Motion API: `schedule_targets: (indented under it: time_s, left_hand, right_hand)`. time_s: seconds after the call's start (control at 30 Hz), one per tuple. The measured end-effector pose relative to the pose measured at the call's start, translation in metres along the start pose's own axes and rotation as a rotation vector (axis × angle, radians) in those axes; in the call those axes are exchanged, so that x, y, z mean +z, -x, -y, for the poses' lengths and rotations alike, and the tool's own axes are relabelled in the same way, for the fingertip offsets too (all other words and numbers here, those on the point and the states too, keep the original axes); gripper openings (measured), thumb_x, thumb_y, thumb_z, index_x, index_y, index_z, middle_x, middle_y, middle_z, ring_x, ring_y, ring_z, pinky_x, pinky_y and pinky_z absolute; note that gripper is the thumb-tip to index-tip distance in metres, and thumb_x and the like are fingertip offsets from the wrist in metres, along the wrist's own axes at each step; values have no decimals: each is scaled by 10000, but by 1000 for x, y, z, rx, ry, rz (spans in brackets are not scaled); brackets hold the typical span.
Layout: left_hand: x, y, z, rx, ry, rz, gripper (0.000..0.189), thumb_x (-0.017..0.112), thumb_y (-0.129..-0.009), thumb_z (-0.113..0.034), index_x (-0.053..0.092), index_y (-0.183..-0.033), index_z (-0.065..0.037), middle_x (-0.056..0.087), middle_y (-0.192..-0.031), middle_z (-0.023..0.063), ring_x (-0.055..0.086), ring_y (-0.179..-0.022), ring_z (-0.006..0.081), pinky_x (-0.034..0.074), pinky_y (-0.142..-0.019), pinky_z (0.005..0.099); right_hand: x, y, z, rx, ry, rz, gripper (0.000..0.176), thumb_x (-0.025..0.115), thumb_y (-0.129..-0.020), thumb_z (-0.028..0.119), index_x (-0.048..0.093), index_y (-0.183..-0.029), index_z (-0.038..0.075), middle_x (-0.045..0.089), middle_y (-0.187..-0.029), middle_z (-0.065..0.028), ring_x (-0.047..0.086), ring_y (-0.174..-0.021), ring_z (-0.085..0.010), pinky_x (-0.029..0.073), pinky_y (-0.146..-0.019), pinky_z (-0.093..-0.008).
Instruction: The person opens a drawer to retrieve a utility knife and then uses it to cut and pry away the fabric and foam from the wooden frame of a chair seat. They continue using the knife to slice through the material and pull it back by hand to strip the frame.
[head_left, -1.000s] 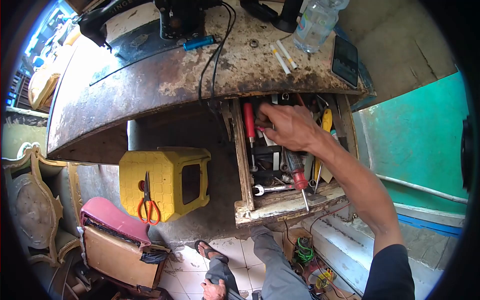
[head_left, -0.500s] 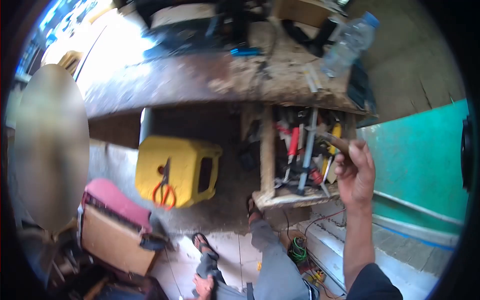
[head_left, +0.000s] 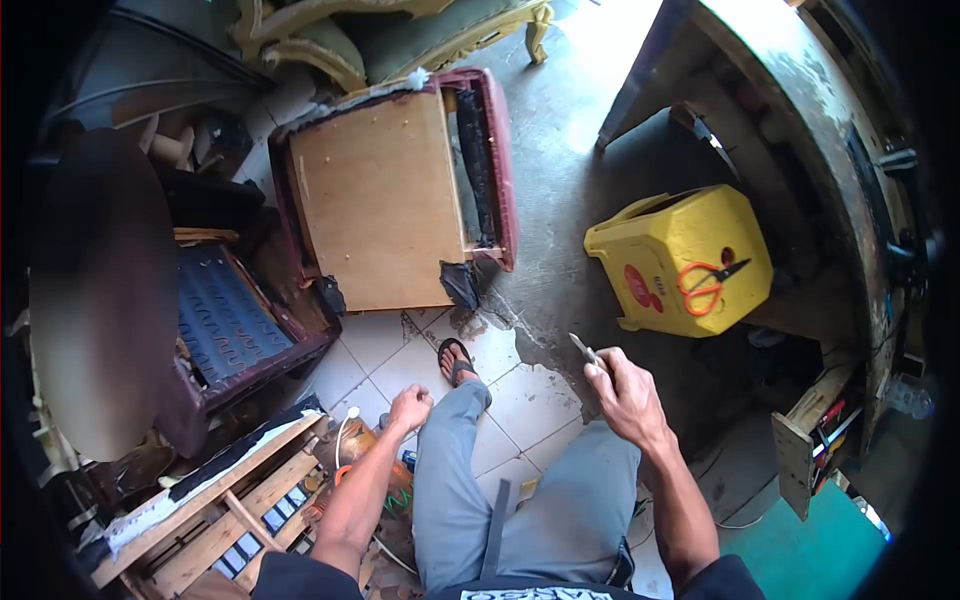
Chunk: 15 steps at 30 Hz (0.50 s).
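My right hand (head_left: 628,402) is closed around a small knife (head_left: 584,350), its short pointed metal blade sticking out past the thumb toward the upper left. Most of the handle is hidden in my fingers. My left hand (head_left: 410,408) hangs beside my left knee with its fingers curled, and nothing shows in it. Ahead of me an upholstered seat piece (head_left: 375,205) lies with a bare plywood panel facing up and dark red covering along its sides. Orange-handled scissors (head_left: 704,288) rest on a yellow plastic stool (head_left: 690,225) to the right.
A workbench (head_left: 815,85) with an open tool drawer (head_left: 797,440) stands at the right. At left are a seat frame with springs (head_left: 228,315) and a wooden slatted frame (head_left: 235,510). A carved sofa (head_left: 430,45) stands at the back, on a tiled and concrete floor (head_left: 545,150).
My view has swung left from the bench to the furniture. My right hand, with the knife in it, has moved away from the open drawer to in front of my lap.
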<state>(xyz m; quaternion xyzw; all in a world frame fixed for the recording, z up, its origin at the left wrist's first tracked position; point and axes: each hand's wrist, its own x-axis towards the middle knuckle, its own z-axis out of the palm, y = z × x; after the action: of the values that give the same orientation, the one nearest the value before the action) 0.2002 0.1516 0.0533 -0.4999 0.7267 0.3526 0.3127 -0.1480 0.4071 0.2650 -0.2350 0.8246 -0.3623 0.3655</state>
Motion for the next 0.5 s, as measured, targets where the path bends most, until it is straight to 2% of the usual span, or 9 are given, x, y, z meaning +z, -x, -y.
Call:
schedule_targets:
  time_s: [0.03,0.13,0.23,0.3,0.33,0.37,0.4,0.47,0.5]
  left_hand:
    - [-14,-17,3,24,23,-36,411,649,-918,-341,722,-1197,-48,742,-1154,225,685,-1159,388,529,-1039,441]
    - [-33,-93,19,94,66,-132,381,638,-929,-313,713,-1191,-47,736,-1141,229,684,-1129,410,537,-1010,472]
    - [-40,-163,13,219,125,-340,334,623,-952,-233,672,-1203,-18,682,-1168,257,656,-1131,445,529,-987,510]
    - [-42,-206,-1,363,166,-604,346,618,-953,-160,629,-1255,9,617,-1238,269,602,-1193,450,497,-1024,502]
    - [-44,-221,-9,422,169,-672,361,612,-955,-133,620,-1286,11,594,-1291,259,569,-1238,437,465,-1069,492]
    - [-47,-236,-19,491,172,-750,379,605,-957,-107,611,-1317,12,571,-1344,250,536,-1284,423,433,-1114,483]
    - [-50,-252,-30,495,191,-768,379,605,-957,-107,611,-1317,12,571,-1344,250,536,-1284,423,433,-1114,483]
    - [-53,-277,-46,635,66,-1013,388,620,-954,-131,614,-1321,-5,520,-1405,237,501,-1309,424,409,-1125,526]
    - [-58,-293,-51,642,78,-1033,388,620,-954,-131,614,-1321,-5,520,-1405,237,501,-1309,424,409,-1125,526]
  right_hand:
    - [23,-22,-7,-14,55,23,238,646,-1034,216,597,-1078,-12,662,-863,-214,679,-791,-381,528,-734,-445]
    - [77,-87,-30,-9,155,117,278,643,-1035,268,612,-1060,-8,669,-852,-223,684,-832,-415,524,-754,-479]
    - [114,-154,-58,26,251,120,278,649,-1036,294,625,-1058,17,679,-806,-228,708,-790,-414,536,-718,-473]
    - [129,-207,-83,-13,376,79,303,661,-1033,326,640,-1082,28,686,-777,-220,718,-745,-397,538,-695,-474]
    - [137,-234,-105,-105,352,25,330,668,-1029,366,673,-1102,45,684,-749,-210,717,-713,-368,530,-680,-472]
    - [143,-259,-113,-104,412,-28,357,660,-1030,409,706,-1097,61,666,-697,-188,706,-675,-352,522,-664,-466]
    - [148,-285,-123,-115,424,-45,371,655,-1030,426,715,-1088,65,660,-686,-182,699,-663,-350,517,-656,-462]
    - [156,-325,-145,-163,481,-84,403,642,-1030,468,733,-1061,76,648,-667,-167,684,-633,-338,505,-636,-448]
    - [159,-340,-154,-227,487,-127,405,645,-1027,474,741,-1029,81,637,-643,-158,667,-603,-322,497,-622,-441]
